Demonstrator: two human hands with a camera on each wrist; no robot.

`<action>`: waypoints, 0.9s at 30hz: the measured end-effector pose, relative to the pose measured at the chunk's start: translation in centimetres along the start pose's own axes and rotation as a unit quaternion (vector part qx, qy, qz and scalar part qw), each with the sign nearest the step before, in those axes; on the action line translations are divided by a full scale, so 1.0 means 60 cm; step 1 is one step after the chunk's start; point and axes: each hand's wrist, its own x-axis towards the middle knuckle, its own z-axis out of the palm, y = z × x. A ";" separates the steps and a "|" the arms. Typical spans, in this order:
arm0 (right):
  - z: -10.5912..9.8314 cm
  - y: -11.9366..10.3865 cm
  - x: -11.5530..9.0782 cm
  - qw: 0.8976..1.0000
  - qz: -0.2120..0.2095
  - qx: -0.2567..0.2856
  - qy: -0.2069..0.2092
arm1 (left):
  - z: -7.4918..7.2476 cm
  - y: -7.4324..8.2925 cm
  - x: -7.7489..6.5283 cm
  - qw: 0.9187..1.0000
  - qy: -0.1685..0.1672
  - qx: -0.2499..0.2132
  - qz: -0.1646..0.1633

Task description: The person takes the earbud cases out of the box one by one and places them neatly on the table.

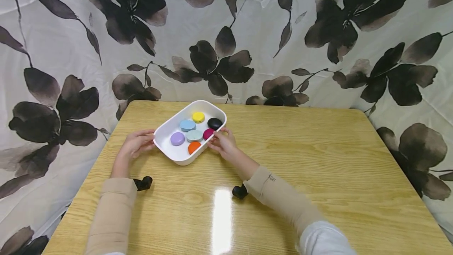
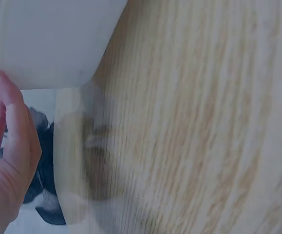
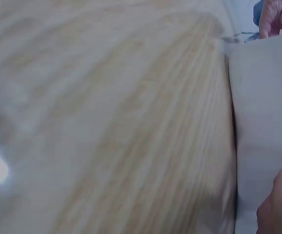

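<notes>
A white plastic tray (image 1: 177, 154) is held between both hands near the far left of the table, turned at an angle. My left hand (image 1: 137, 145) grips its left end, fingertips at the rim in the left wrist view. On the near right side, my right hand (image 1: 224, 145) pinches the rim. Inside lie smooth round and oval pieces: yellow (image 1: 198, 117), blue (image 1: 187, 125), pale blue-green (image 1: 194, 135), purple (image 1: 177, 139), orange (image 1: 194, 147), magenta (image 1: 208, 133) and black (image 1: 214, 123). The right fingers partly cover the magenta one.
The wooden table (image 1: 318, 168) runs back to a white curtain (image 1: 269, 30) with dark flowers. Small black wrist cameras stick out from the left sleeve (image 1: 118, 207) and the right sleeve (image 1: 283, 200). A bright reflection lies on the tabletop near the front.
</notes>
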 end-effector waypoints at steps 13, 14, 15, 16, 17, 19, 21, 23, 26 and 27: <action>-0.076 -0.004 -0.070 1.000 -0.026 -0.004 0.011 | 0.063 -0.026 -0.018 0.999 -0.032 -0.005 -0.006; -0.080 -0.004 -0.075 1.000 -0.028 -0.006 0.012 | 0.067 -0.028 -0.020 0.999 -0.031 -0.001 -0.007; -0.085 -0.004 -0.079 0.999 -0.029 -0.006 0.012 | 0.070 -0.030 -0.022 0.999 -0.031 -0.003 -0.007; -0.089 -0.003 -0.082 0.999 -0.031 -0.005 0.012 | 0.074 -0.032 -0.023 0.999 -0.032 -0.003 -0.006; -0.093 -0.003 -0.087 0.999 -0.032 -0.005 0.011 | 0.077 -0.033 -0.026 0.999 -0.031 0.003 -0.004; -0.101 -0.003 -0.095 0.999 -0.036 -0.007 0.009 | 0.084 -0.036 -0.030 1.000 -0.030 0.009 -0.001; -0.109 -0.003 -0.104 0.999 -0.038 -0.008 0.010 | 0.092 -0.039 -0.035 0.999 -0.032 0.019 0.003; -0.116 -0.003 -0.113 0.999 -0.040 -0.015 0.012 | 0.099 -0.041 -0.040 0.999 -0.034 0.026 0.004; -0.125 -0.004 -0.124 0.999 -0.040 -0.017 0.012 | 0.107 -0.044 -0.045 0.999 -0.036 0.032 0.005; -0.128 -0.004 -0.127 0.999 -0.040 -0.016 0.011 | 0.109 -0.044 -0.047 0.999 -0.035 0.033 0.005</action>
